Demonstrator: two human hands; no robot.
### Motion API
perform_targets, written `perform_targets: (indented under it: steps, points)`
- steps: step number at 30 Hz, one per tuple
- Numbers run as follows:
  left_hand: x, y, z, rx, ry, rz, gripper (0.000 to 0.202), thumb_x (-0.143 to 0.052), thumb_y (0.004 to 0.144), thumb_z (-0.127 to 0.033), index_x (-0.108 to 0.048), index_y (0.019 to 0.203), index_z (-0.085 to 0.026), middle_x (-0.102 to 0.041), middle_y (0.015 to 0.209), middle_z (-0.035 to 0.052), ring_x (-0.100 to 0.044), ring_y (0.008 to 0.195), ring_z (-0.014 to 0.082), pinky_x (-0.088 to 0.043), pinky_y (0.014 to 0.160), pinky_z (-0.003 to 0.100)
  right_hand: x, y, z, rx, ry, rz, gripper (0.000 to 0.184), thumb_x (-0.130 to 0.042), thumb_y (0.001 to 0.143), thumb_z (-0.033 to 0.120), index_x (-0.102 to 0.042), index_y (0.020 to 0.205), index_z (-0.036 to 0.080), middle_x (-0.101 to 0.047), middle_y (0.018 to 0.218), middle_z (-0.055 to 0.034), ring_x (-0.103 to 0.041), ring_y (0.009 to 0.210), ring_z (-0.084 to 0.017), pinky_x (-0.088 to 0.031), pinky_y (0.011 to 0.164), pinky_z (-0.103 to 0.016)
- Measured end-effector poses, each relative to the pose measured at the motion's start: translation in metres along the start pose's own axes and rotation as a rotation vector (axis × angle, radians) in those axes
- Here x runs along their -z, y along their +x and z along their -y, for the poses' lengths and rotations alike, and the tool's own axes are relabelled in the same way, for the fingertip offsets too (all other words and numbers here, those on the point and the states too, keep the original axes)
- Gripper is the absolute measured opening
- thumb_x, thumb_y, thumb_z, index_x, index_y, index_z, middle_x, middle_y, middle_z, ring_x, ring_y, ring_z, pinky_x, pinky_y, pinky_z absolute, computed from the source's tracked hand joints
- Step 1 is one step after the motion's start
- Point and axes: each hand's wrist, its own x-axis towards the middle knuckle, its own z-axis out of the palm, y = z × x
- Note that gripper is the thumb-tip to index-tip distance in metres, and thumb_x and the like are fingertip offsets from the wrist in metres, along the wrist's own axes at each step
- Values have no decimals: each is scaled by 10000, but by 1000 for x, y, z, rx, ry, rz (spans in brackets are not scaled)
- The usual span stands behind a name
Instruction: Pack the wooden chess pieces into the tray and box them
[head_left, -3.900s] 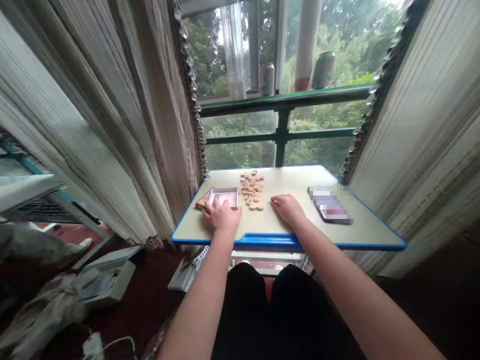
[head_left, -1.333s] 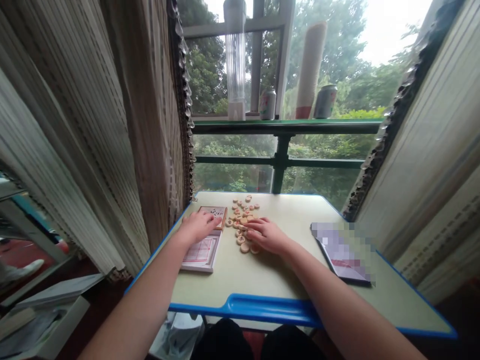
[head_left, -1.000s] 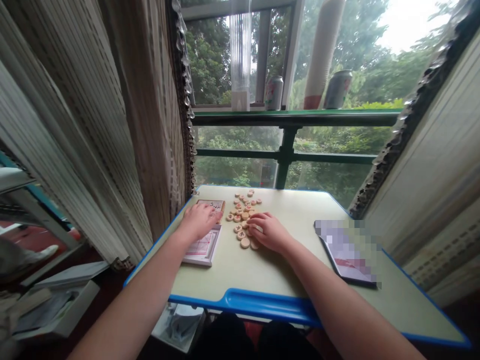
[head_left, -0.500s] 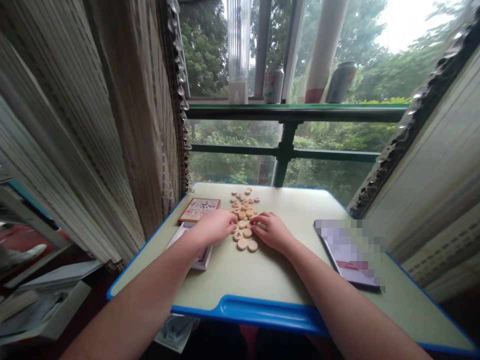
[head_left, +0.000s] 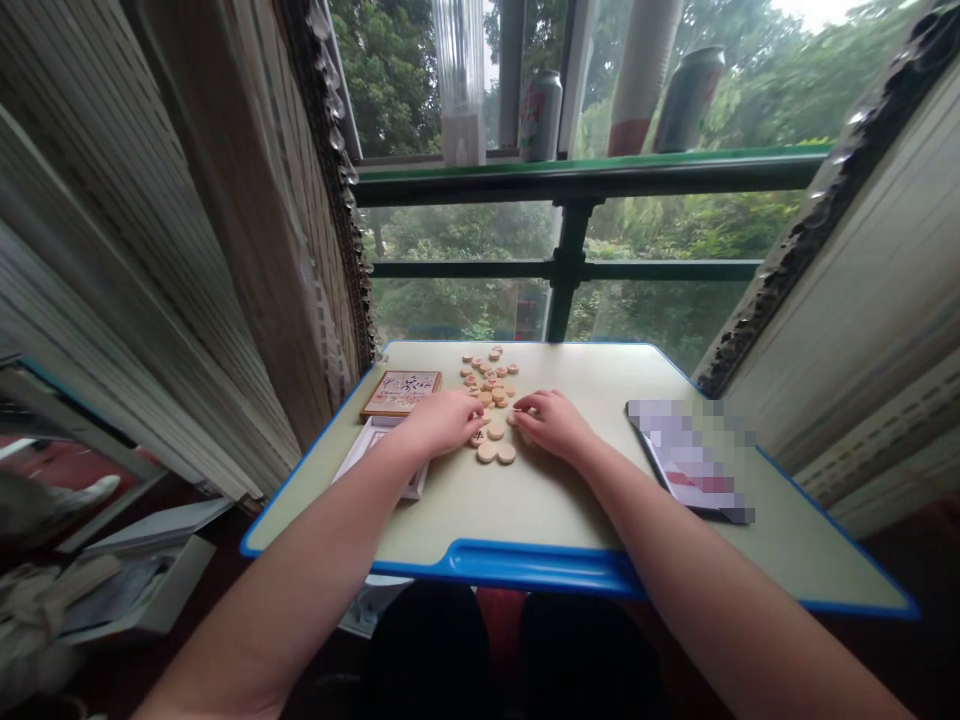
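— Left hand (head_left: 442,422) has crossed from the box (head_left: 360,452) to the pieces (head_left: 491,378), meeting the right hand (head_left: 553,425) there.
— Both lie palm down, fingers loosely curled over the nearest ones; whether either pinches one, can't tell.
— Risk? Two loose pieces sit just nearer; a careless sweep could roll them off the table (head_left: 540,520).
— Or scatter the far ones against the lid (head_left: 401,392).
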Motion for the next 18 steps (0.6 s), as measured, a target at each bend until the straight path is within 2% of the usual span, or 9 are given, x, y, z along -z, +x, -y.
perform_targets:
  steps: [4,7,12,18]
  points:
    - [-2,0,1,-31,10,-43,278,-468,820,-324,-698,936,-221,-679,989,60,-606,896,209,-451,736,267,0,-3,2,0,6,-14,202,-557,809,330,-705,858,201,-678,940,-72,-569,851,-198,-411,815,-309]
    - [-4,0,2,-46,17,-74,273,-462,829,-313,-698,932,-221,-675,1008,55,-608,886,201,-451,723,262,-1,-5,5,12,70,-53,129,-573,776,212,-669,862,198,-684,883,-45,-574,814,-179,-426,773,-287]
    - [-8,2,5,-97,-35,-60,273,-468,835,-283,-707,960,-243,-662,1064,38,-614,885,192,-455,733,260,-1,-7,10,58,124,-73,190,-564,706,59,-660,793,198,-680,854,-34,-585,771,-161,-446,735,-267]
    - [-12,3,8,-103,-43,-65,272,-476,835,-289,-715,960,-252,-666,1021,51,-620,890,197,-462,772,273,-1,-8,11,143,162,-36,154,-590,723,99,-692,762,208,-706,896,-29,-601,845,-177,-450,820,-287]
